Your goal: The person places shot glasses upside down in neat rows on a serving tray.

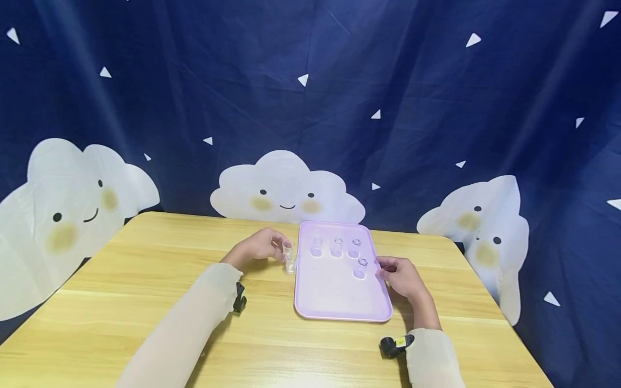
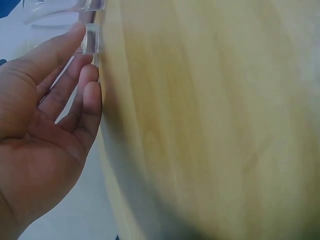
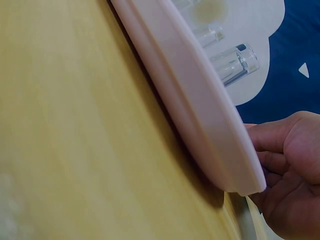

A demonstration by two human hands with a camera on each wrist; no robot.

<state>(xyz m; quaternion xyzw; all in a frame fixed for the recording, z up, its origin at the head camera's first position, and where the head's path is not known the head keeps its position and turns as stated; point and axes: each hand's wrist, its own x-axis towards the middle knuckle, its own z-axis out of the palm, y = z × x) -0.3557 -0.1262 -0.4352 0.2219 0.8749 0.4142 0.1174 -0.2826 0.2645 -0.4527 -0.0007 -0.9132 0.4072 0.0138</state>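
My left hand (image 1: 264,245) pinches a small clear glass (image 2: 90,39) between thumb and fingertips, just off the tray's left edge. Close to it is a second clear glass (image 2: 65,9), seen above the thumb in the left wrist view. At the tray's right rim, my right hand (image 1: 402,276) holds the edge with curled fingers. The pale pink-purple tray (image 1: 335,302) lies on the table, longer from front to back than across. Several clear glasses stand on its back half, one of them a nearer glass (image 1: 359,271) close to my right fingertips.
The light wooden table (image 1: 262,345) extends around the tray on all sides. Behind its back edge hangs a dark blue curtain (image 1: 252,97) with white clouds and triangles. Each sleeve carries a black wrist camera, such as the right one (image 1: 395,345).
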